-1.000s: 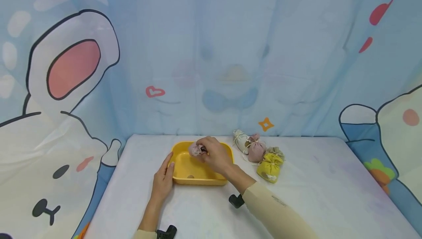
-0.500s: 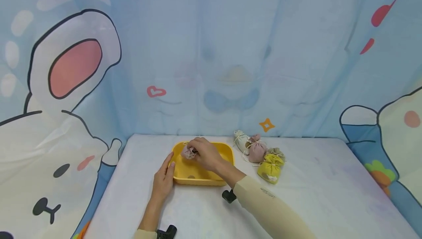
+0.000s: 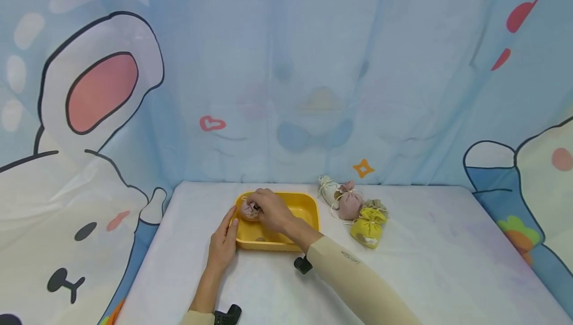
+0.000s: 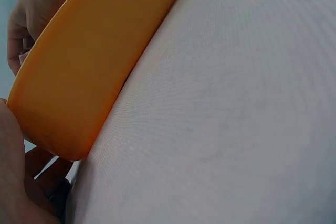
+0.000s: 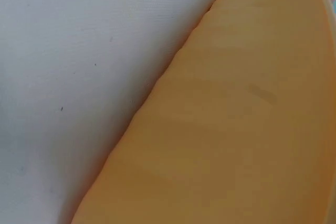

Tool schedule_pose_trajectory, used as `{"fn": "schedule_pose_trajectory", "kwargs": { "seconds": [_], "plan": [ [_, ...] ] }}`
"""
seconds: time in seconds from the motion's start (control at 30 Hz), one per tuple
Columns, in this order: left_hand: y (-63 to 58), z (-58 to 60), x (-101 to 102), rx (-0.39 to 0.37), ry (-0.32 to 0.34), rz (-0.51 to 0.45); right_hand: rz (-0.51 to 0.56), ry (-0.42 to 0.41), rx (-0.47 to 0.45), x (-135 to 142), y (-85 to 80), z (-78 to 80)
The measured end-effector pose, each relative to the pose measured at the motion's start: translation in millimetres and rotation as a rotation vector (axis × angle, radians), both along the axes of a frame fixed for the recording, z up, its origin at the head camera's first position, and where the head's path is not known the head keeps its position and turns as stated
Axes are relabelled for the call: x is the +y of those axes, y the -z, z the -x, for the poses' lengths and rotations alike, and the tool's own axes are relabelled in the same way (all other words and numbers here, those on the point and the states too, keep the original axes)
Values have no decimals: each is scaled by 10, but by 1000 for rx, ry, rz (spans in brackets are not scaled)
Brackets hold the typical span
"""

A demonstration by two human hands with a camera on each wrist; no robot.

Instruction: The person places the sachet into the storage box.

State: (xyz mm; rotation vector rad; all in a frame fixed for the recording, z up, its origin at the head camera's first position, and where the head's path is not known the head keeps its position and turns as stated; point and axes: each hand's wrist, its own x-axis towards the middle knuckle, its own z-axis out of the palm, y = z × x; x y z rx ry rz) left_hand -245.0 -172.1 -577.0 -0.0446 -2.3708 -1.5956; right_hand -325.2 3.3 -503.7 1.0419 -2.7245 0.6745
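A person's two bare hands worked at a rectangular yellow plastic tray with rounded corners, which sat on a table covered in white cloth. The right hand, reaching in over the tray, had its fingers curled down and pinched the gathered neck of a small dusty-mauve cloth pouch. That pouch was inside the tray, towards its far left corner; whether it touched the tray's floor could not be told. The left hand rested against the tray's left side, its fingers fairly straight, with the thumb by the rim.

To the right of the tray, four drawstring cloth pouches lay close together: a pale cream pouch farthest away, then a pinkish pouch, a greyish-beige pouch, and a bright yellow pouch with a pale patch nearest. Behind the table hung a light blue fabric backdrop printed with cartoon figures, including a white rabbit at left.
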Motion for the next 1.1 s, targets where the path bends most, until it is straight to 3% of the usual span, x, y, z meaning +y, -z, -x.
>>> {"fn": "schedule_pose_trajectory", "kwargs": {
  "seconds": [0.47,0.87,1.1],
  "plan": [
    [34,21,-9,10,-15,4,-39,-3,-22,-51,0,54],
    [25,30,4,61,-7,15,14,21,-45,-16,-3,85],
    [34,23,-6,32,-1,9,31,20,-43,26,4,77]
  ]
}}
